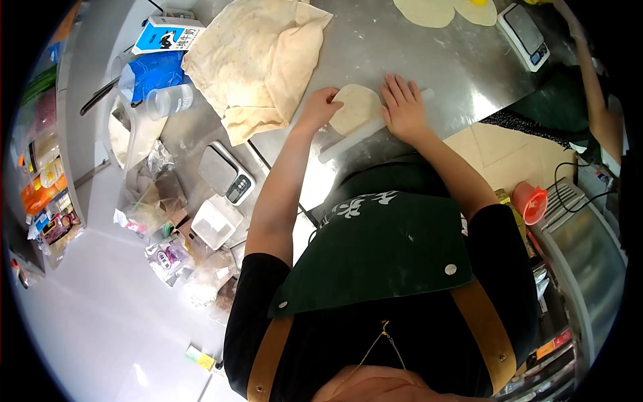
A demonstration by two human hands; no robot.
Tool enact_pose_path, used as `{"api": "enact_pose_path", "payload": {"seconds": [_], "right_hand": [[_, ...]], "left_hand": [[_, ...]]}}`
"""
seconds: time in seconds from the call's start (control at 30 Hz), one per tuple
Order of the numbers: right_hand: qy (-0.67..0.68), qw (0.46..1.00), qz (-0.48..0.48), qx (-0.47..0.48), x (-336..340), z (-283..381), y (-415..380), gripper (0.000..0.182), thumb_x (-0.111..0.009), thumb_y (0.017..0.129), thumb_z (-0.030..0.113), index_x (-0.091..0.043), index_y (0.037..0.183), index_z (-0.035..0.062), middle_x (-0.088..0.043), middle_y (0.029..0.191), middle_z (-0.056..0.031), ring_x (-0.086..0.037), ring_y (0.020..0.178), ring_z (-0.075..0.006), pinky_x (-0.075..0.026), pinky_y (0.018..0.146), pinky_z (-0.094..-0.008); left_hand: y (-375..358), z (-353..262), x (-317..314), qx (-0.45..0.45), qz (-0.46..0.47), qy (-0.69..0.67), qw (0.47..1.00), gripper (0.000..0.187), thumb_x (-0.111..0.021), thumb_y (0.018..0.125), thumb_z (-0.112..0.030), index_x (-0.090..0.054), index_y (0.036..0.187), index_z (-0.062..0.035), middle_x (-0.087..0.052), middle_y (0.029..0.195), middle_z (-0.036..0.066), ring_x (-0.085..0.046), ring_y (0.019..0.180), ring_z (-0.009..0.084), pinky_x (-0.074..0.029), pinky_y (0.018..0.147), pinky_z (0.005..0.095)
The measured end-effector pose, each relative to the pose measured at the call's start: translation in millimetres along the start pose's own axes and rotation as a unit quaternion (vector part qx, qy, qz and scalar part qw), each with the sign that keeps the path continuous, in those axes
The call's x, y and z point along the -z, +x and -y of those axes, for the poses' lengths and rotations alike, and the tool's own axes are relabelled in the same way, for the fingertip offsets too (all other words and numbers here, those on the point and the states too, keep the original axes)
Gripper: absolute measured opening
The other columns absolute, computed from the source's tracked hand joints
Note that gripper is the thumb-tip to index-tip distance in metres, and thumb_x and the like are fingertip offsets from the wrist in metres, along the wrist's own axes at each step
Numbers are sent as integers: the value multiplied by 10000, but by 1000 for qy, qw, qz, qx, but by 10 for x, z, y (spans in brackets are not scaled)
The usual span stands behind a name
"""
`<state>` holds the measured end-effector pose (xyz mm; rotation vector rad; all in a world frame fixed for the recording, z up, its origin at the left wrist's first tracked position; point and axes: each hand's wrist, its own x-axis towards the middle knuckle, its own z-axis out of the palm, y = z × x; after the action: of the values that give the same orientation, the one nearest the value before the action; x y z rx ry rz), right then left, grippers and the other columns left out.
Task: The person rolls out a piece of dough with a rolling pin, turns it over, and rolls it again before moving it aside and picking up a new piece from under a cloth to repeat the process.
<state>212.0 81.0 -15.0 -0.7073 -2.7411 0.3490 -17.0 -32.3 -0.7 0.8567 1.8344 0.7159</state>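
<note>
A round, flat piece of dough [355,110] lies on the steel table between my hands. My left hand [320,109] is at its left edge, thumb and fingers pinched on the rim. A pale rolling pin [351,139] lies slantwise along the near side of the dough. My right hand [403,108] rests flat over the pin's right part, its fingers stretched forward and beside the dough's right edge. Left of my left hand is a large cloth [258,60], crumpled and beige.
At the back are flat dough rounds [429,10] and a scale [526,37]. Another scale [226,173], a white tub [216,222], a clear cup [171,100] and a milk carton [167,35] stand left. A co-worker's arm [589,87] shows at right.
</note>
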Motion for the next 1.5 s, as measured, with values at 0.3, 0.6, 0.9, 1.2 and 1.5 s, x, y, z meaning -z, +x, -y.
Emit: {"api": "enact_pose_path", "payload": {"seconds": [0.3, 0.6, 0.9, 1.2, 1.5], "right_hand": [[-14, 1000, 10, 7, -155, 29, 523, 532, -556, 885, 315, -501, 1333, 34, -381, 1485, -177, -372, 1360, -333, -261, 1125, -522], [94, 984, 106, 104, 399, -366, -471, 371, -793, 655, 164, -620, 981, 131, -553, 1219, -92, -466, 1244, -268, -284, 1133, -500], [80, 981, 120, 129, 411, -346, -33, 363, -769, 715, 259, -613, 992, 83, -557, 1152, -101, -505, 1154, -274, -314, 1115, -461], [-19, 999, -3, -34, 7, -15, -39, 476, -538, 901, 295, -506, 1290, 21, -406, 1458, -188, -366, 1361, -347, -287, 1115, -521], [-29, 998, -17, -54, -184, 1, 554, 514, -531, 902, 323, -495, 1324, 31, -393, 1477, -175, -384, 1351, -332, -280, 1114, -521]], "left_hand": [[121, -216, 23, -12, 11, 138, 990, 241, -698, 762, -132, -703, 971, -12, -687, 861, 167, -654, 811, 318, -499, 721, 392], [-480, -791, -96, -45, -13, 113, 992, 266, -673, 785, -112, -645, 1027, -6, -664, 966, 205, -630, 915, 371, -493, 778, 435], [-235, -201, -109, 14, -12, 197, 980, 352, -686, 780, -105, -643, 1120, -26, -671, 1001, 200, -634, 930, 369, -499, 800, 419], [-17, -40, -67, 7, -11, -34, 999, 281, -672, 799, -111, -670, 1052, 12, -682, 884, 122, -625, 779, 204, -485, 701, 330], [214, -129, -22, 0, 52, 85, 995, 292, -703, 737, -143, -709, 995, -6, -682, 855, 186, -667, 802, 288, -501, 709, 383]]}}
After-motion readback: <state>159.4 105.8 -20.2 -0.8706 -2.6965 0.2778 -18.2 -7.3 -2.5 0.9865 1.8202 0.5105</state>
